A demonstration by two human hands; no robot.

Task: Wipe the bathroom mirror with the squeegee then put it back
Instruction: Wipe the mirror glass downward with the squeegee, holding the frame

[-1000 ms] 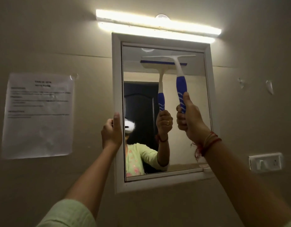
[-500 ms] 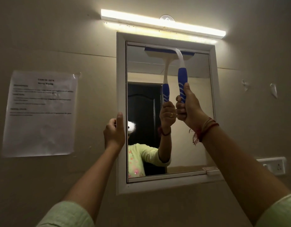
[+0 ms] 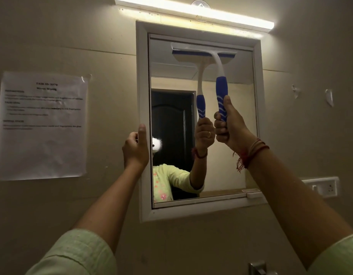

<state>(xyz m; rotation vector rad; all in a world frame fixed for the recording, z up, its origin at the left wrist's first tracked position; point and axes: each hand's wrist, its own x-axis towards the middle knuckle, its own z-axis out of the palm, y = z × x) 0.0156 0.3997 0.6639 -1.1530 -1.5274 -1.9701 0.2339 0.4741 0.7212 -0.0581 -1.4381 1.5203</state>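
A white-framed mirror (image 3: 144, 80) hangs on the beige wall. My right hand (image 3: 230, 126) grips the blue handle of a white and blue squeegee (image 3: 219, 76), whose blade lies flat against the glass near the mirror's top edge. My left hand (image 3: 136, 147) holds the mirror's left frame edge, thumb up along the frame and fingers curled round the side. The glass reflects the squeegee, the hand and a dark door.
A tube light (image 3: 195, 13) glows above the mirror. A printed paper sheet (image 3: 42, 126) is taped to the wall at the left. A white switch and socket plate (image 3: 322, 187) sits at the right. Metal fittings (image 3: 257, 267) show at the bottom edge.
The squeegee rose to the mirror's top edge half a second ago and has since come down a little. My left hand has stayed on the frame.
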